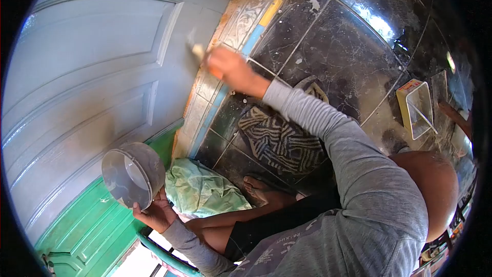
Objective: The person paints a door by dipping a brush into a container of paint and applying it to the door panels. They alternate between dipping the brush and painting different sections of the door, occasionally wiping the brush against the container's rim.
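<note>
My right hand (230,66) is closed around a paintbrush (199,51) with pale bristles and a bit of orange at the handle. Motion smears the brush, which is at the right edge of a panelled door (102,31). Wet-looking grey covers most of that door, and bright green shows on its lower part. In my left hand (156,214) is a round plastic tub (154,161), tilted, with grey paint inside. My fingers grip the tub at its lower side and rim, close to the green panel.
A patterned cloth (282,138) lies on dark floor tiles (353,51). Near my bare foot (259,191) is a crumpled pale-green sack (202,187). A white rectangular container (417,110) with a stick in it stands at right. Light-patterned tiles (210,84) line the doorway.
</note>
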Available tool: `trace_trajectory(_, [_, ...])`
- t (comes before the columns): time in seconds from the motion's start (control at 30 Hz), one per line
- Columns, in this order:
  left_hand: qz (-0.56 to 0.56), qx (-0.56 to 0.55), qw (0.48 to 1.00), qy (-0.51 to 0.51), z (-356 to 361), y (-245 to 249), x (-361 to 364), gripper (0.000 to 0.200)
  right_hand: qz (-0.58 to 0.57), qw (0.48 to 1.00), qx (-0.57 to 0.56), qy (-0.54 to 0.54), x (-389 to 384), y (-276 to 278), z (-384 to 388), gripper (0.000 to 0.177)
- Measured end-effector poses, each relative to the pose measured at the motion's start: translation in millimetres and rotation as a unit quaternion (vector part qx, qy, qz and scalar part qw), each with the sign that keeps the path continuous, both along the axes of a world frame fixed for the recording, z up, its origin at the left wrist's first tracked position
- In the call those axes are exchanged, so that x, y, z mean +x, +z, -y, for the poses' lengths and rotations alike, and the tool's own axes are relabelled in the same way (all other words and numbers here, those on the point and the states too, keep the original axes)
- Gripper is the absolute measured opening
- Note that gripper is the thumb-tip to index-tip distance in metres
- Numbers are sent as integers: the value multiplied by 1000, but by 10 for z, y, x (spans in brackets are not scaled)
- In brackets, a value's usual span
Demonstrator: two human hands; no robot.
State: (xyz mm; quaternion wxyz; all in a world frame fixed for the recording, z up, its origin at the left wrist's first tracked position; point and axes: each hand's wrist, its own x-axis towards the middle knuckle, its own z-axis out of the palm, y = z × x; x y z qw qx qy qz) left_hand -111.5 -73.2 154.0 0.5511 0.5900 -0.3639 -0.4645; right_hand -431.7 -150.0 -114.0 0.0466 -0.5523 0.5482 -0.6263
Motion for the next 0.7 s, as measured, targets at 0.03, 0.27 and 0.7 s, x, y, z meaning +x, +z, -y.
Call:
trace_trajectory(0.03, [1,0,1000,5,21,2,-27,75,-9,999,5,47,124,32,-70,17])
trace_trajectory(0.27, [-5,-3,1000,-13,-3,26,-30,76,167,979,89,70,-647,-144,17,20])
trace_trajectory(0.7, [-5,1,1000,-13,6,13,-1,78,70,994,15,82,106,-298,-110,15])
